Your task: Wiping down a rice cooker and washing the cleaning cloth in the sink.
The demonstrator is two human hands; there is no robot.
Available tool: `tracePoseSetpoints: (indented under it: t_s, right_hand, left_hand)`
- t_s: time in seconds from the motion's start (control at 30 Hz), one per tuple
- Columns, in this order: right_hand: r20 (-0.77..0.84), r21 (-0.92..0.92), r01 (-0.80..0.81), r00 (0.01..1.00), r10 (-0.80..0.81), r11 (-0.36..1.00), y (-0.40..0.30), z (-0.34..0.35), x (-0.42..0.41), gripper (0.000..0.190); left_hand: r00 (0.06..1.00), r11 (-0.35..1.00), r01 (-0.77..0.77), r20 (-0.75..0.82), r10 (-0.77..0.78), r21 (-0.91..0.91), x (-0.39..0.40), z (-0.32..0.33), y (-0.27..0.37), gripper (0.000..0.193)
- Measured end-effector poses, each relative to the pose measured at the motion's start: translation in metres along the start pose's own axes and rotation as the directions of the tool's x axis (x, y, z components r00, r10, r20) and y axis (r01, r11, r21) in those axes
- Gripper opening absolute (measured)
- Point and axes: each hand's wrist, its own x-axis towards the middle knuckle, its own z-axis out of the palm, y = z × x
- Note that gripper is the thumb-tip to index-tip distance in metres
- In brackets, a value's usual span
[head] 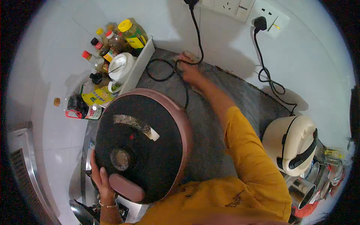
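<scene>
My left hand (102,180) grips the left edge of a large round electric cooking appliance (157,152), beside its pink handle. The appliance has a dark glossy top and a pinkish rim, and stands up close to my body. My right hand (189,71) is stretched to the back of the grey countertop (211,135), by the wall. The fingers press on a pale, mottled cloth or sponge (189,56), blurred and partly covered. A black power cord (160,80) loops beside and across this hand and runs down behind the appliance.
A white tray (140,62) of sauce bottles, jars and a yellow packet stands at the back left. Wall sockets (229,7) are above. A cream rice cooker (292,143), plugged in, stands on the right near a steel pot (301,191). Part of a stove (123,211) shows at lower left.
</scene>
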Motion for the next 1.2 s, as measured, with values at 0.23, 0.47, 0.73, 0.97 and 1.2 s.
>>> tracePoseSetpoints:
  t_s: [0.23, 0.47, 0.73, 0.97, 1.2]
  right_hand:
    - [0.36, -0.022, 0.094, 0.929, -0.08, 0.995, -0.003, 0.057, 0.021, 0.058]
    - [0.227, 0.313, 0.027, 0.969, -0.102, 0.949, -0.001, 0.084, 0.05, 0.053]
    - [0.183, 0.317, -0.063, 0.983, 0.005, 0.946, -0.008, 0.004, 0.009, 0.045]
    - [0.362, -0.078, -0.297, 0.881, 0.304, 0.952, -0.096, -0.077, -0.063, 0.04]
    - [0.428, 0.043, -0.233, 0.883, 0.193, 0.972, -0.212, -0.156, -0.17, 0.038]
  left_hand:
    - [0.997, 0.993, 0.024, -0.072, -0.016, 0.115, -0.012, -0.011, -0.011, 0.064]
    - [0.997, 0.987, -0.019, -0.074, 0.031, 0.158, -0.018, -0.019, -0.035, 0.065]
    - [0.996, 0.997, 0.034, -0.088, -0.027, 0.075, -0.002, -0.004, -0.012, 0.061]
    - [0.995, 0.999, -0.006, -0.103, 0.01, 0.038, -0.007, -0.001, 0.002, 0.054]
    - [0.989, 0.995, -0.098, -0.112, 0.1, 0.026, -0.01, -0.007, -0.021, 0.049]
